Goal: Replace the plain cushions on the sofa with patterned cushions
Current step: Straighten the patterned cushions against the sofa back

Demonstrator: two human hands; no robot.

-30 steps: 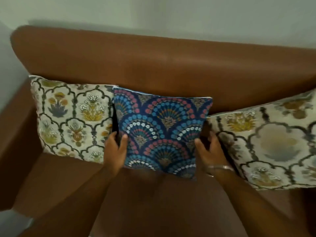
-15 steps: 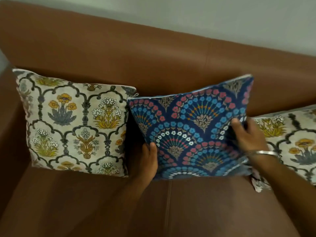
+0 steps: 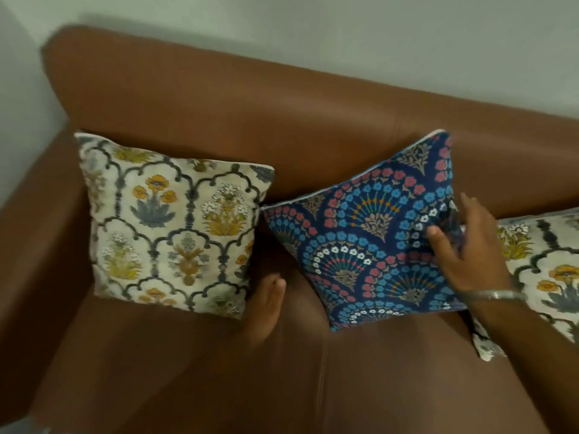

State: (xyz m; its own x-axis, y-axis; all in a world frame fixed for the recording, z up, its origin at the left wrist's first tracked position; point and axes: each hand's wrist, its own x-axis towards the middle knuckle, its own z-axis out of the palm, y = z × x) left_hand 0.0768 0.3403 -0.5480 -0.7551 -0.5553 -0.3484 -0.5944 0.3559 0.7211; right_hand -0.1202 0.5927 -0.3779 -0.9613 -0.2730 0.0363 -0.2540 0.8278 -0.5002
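The right hand (image 3: 463, 245) is resting on the right part of the blue cushion (image 3: 372, 239), fingers spread apart and lying flat over the fabric, the thumb pointing left; it is pressing on the cover rather than closing around it. A silver bangle (image 3: 495, 295) is sitting on that wrist. The blue cushion is tilting, its right top corner standing higher than its left, and it is leaning against the back of the brown sofa (image 3: 282, 114) with its lower corner on the seat. The left hand (image 3: 266, 303) is lying near the middle of the seat, in the gap between the blue cushion and the cream flowered cushion (image 3: 169, 227), fingers together and holding nothing; whether it is touching the cream one, I cannot tell. That cream cushion is standing upright at the left end, against the back and the armrest. A second cream flowered cushion (image 3: 545, 277) is lying at the right edge, partly hidden behind the right forearm, just beside the blue one
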